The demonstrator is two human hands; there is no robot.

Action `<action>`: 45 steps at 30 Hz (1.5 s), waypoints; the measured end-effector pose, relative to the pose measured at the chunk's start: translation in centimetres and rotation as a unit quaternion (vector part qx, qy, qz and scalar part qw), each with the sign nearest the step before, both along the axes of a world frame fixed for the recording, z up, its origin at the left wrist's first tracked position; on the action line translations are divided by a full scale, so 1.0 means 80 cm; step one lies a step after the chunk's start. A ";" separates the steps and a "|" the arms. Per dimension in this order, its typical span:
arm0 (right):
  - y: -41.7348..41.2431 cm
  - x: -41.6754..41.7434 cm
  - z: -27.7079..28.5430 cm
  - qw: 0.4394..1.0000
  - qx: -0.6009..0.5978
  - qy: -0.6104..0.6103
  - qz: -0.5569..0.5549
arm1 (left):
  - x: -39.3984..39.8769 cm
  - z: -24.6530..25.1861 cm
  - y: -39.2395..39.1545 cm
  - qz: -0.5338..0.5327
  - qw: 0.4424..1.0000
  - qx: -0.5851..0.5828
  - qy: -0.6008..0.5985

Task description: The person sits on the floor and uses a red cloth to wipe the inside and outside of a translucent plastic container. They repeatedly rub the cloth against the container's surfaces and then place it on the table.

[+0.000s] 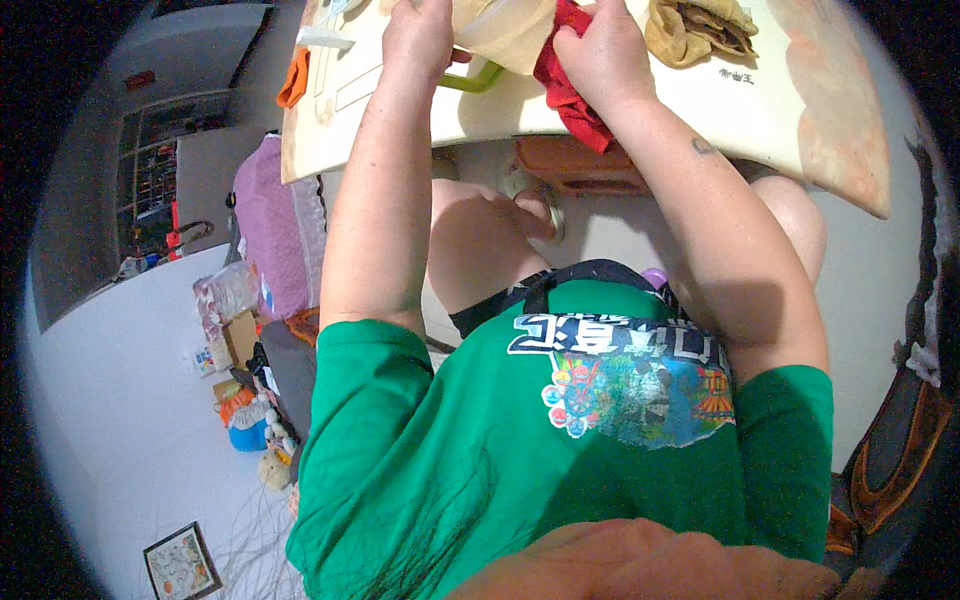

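Observation:
My left hand grips the left side of a pale yellow, translucent vessel, partly cut off by the top of the view. A green curved band shows below the vessel; whether it is a handle or a separate piece is unclear. In my right hand a red cloth is bunched against the vessel's right side, its loose end hanging over the table's near edge. The fingertips of both hands are largely hidden. To the right lies a crumpled yellow-brown cloth on the cream tabletop.
Toward the table's left edge are a white object and an orange piece. A brown wooden piece stands under the table, near my legs. Purple fabric covers something at the left. A dark chair with brown wood trim is at the lower right.

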State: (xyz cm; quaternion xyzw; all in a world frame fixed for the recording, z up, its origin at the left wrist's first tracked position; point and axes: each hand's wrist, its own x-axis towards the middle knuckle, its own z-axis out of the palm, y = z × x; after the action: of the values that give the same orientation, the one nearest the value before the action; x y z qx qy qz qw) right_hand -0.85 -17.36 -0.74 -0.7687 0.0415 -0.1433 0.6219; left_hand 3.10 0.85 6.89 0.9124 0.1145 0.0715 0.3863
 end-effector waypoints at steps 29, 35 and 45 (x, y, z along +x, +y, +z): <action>-0.007 0.013 0.003 0.994 0.019 0.096 0.048 | 0.005 -0.002 0.003 0.021 1.000 0.010 0.006; -0.003 0.006 0.005 0.994 0.073 -0.050 0.068 | 0.003 -0.007 0.006 0.007 0.999 -0.016 -0.032; 0.011 -0.007 0.017 0.975 0.054 -0.216 0.027 | 0.007 -0.006 0.009 0.006 1.000 -0.002 -0.019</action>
State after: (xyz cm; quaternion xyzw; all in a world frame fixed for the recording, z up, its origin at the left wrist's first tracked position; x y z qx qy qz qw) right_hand -1.38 -16.48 0.61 -0.6857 -0.1066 -0.2863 0.6606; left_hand 3.67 1.58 6.38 0.9095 0.1131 0.0911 0.3895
